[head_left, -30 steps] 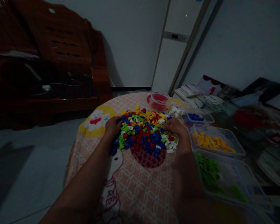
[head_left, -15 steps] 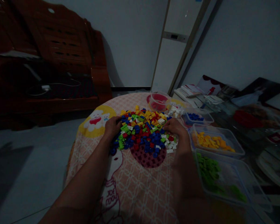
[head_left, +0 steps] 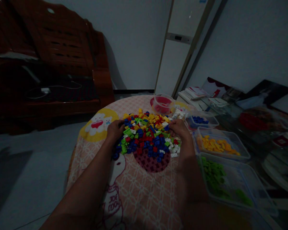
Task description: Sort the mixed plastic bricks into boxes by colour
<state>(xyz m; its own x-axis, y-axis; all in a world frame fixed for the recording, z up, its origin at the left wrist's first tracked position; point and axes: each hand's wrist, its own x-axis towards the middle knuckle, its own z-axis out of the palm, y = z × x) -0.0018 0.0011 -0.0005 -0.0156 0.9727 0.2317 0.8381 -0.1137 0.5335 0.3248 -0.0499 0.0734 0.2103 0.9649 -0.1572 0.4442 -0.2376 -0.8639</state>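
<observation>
A loose pile of small building bricks (head_left: 147,137) in blue, red, yellow, green and white lies on the round table's pink patterned cloth (head_left: 144,191). My left hand (head_left: 115,130) rests at the pile's left edge, its fingers bent against the bricks; their tips are too dark to make out. At the right edge, my right hand (head_left: 179,128) has thumb and fingers drawn together beside a blue and a white brick; whatever is between the fingertips is too small to name.
Right of the pile stand clear boxes of blue (head_left: 199,120), yellow (head_left: 217,145) and green bricks (head_left: 213,175). A round clear tub (head_left: 162,104) and some white bricks (head_left: 180,112) are behind. A glass table (head_left: 252,143) is at right, a wooden bench (head_left: 102,86) at back left.
My right hand's fingers have shifted slightly at the pile's right edge, with a blue brick now showing by the fingertips. My left hand has hardly moved. The view has shifted very slightly.
</observation>
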